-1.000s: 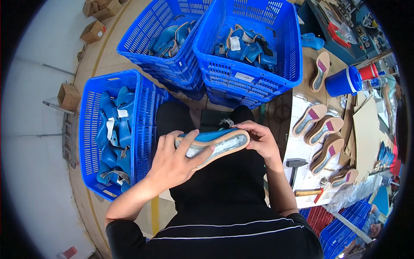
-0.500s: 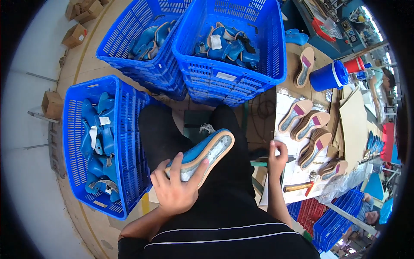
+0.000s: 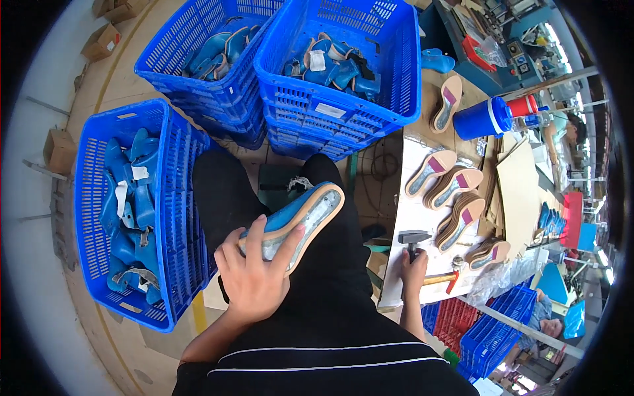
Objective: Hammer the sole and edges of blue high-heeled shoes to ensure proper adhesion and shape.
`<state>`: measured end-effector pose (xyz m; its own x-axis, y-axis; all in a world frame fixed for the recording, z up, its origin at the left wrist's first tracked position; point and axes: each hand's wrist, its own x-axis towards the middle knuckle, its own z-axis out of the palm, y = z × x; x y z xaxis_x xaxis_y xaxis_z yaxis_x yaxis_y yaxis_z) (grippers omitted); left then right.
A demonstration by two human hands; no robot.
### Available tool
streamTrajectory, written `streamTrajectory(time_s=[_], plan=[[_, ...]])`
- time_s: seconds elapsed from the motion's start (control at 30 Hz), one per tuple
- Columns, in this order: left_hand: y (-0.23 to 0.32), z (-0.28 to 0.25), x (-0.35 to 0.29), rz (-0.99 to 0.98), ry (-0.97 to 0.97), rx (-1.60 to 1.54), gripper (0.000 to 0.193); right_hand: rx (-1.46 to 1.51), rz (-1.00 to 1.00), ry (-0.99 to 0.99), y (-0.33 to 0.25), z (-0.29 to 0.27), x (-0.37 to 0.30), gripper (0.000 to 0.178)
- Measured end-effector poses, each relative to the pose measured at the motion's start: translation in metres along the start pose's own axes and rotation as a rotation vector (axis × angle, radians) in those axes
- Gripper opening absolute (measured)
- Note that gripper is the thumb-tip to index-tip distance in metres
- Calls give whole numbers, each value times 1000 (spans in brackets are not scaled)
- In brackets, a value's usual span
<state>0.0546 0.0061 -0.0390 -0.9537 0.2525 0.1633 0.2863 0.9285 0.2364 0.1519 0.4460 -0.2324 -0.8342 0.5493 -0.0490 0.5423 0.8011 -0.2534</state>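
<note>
Blue shoe (image 3: 302, 218) is partly hidden by the left hand (image 3: 256, 276)

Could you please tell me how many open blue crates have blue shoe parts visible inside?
3: one at the left, and two side by side ahead, left and right. Crates stacked underneath may hide more.
</note>
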Motion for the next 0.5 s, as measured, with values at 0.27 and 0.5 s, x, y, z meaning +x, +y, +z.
streamTrajectory(time_s=[0.27,0.5], plan=[[-1,-2,-4,-6,48,-18,82,662,481,-289,2,-2,10,47],[-6,0,-7,20,111,7,79,1609,818,-1009,-95,-60,10,15]])
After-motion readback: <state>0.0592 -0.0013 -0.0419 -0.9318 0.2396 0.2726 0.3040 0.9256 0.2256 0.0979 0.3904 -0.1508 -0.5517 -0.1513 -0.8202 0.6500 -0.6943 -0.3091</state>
